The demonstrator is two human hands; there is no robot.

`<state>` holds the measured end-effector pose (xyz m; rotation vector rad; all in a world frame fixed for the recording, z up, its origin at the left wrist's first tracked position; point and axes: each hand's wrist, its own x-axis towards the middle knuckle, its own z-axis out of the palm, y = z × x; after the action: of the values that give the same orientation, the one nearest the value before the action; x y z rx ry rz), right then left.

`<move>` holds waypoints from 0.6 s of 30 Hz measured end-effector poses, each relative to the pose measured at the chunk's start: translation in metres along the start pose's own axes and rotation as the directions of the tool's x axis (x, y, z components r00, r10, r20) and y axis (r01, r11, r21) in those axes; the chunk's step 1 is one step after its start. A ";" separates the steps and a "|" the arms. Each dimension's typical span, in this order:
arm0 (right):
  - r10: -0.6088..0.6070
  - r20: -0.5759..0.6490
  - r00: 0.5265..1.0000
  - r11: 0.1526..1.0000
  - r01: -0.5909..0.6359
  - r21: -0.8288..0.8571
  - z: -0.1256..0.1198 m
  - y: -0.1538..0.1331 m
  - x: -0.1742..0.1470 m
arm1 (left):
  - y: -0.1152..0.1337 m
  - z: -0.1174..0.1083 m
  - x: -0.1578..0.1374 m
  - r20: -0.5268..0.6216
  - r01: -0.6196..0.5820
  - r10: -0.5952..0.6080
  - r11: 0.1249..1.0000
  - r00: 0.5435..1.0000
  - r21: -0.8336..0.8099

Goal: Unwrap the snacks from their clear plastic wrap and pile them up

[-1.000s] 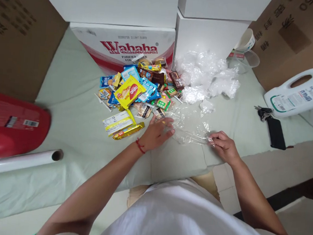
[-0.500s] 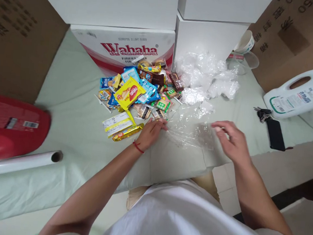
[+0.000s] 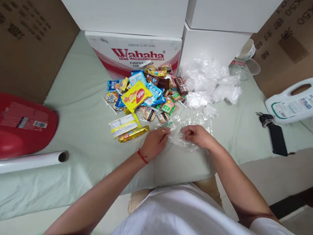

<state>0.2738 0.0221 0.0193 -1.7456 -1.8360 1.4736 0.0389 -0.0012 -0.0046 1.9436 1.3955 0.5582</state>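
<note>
A clear plastic bag (image 3: 183, 140) lies crumpled between my two hands. My left hand (image 3: 155, 141), with a red cord at the wrist, is closed on the bag's left edge. The fingers of my right hand (image 3: 196, 135) are curled and pinch the bag's right part. Just beyond my left hand spreads a heap of wrapped snacks, with a yellow nabati packet (image 3: 136, 96) on top. Closest to that hand are a gold-wrapped bar (image 3: 133, 134) and a white-and-yellow packet (image 3: 124, 125). A bit of green shows by my left fingertips; I cannot make out what it is.
Behind the snacks stands a Wahaha carton (image 3: 140, 54), beside a pile of crumpled clear plastic (image 3: 209, 78). To the right are a white jug (image 3: 303, 99), keys (image 3: 266, 119) and a black phone (image 3: 277, 139). A red jug (image 3: 15, 127) and a white roll (image 3: 23, 162) lie left.
My right hand has moved left and its fingers have closed on the bag, which is now bunched up. My left hand's fingers have curled in. The view has shifted slightly.
</note>
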 end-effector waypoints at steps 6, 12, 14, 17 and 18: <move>-0.470 -0.251 0.846 0.875 0.408 -0.261 -0.004 -0.015 -0.042 | 0.010 -0.010 0.010 0.050 0.126 -0.136 0.979 0.989 0.159; -0.697 -0.043 0.716 0.529 0.473 -0.705 0.029 -0.039 -0.107 | 0.027 -0.033 0.024 0.178 0.124 -0.164 0.969 0.970 0.215; -0.643 0.054 0.764 0.474 0.453 -0.755 0.052 -0.039 -0.120 | 0.031 -0.036 0.029 0.219 0.092 -0.151 0.962 0.964 0.258; -0.537 0.219 0.814 0.447 0.495 -0.745 0.085 -0.038 -0.125 | 0.034 -0.034 0.034 0.303 -0.014 -0.104 0.932 0.947 0.363; -0.508 0.272 0.817 0.442 0.519 -0.732 0.095 -0.038 -0.124 | 0.034 -0.032 0.034 0.337 -0.055 -0.089 0.918 0.937 0.393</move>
<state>0.2150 -0.1217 0.0594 -1.1367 -2.9437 0.4033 0.0512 0.0330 0.0409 2.2074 1.3636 -0.0998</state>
